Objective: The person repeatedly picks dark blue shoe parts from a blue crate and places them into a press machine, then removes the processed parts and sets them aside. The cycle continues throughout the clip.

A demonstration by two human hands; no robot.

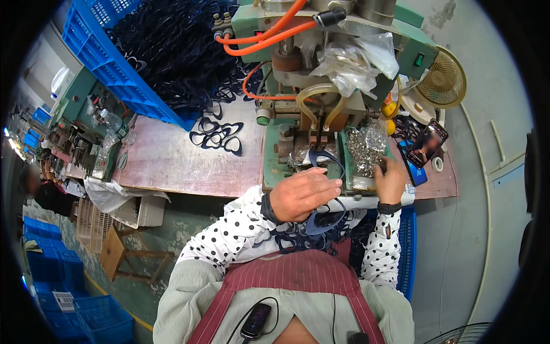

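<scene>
My left hand (303,196) is closed on a dark blue looped strap piece (325,225) in front of a green press machine (279,132). One loop of the strap piece reaches up to the machine's working point, between two curved tan tubes (305,103). The other loop hangs below my fingers. My right hand (391,182) is at the near right edge of a tray (365,183) full of small shiny metal parts (362,150). Its fingers are curled together, and what they hold, if anything, is too small to tell.
More dark blue strap pieces (216,136) lie on the table (172,157) and fill a blue crate (129,83). Orange hoses (269,43) cross the machine. At right are a phone (429,143), a tape roll (437,164) and a fan (442,77). More strap pieces lie on my lap.
</scene>
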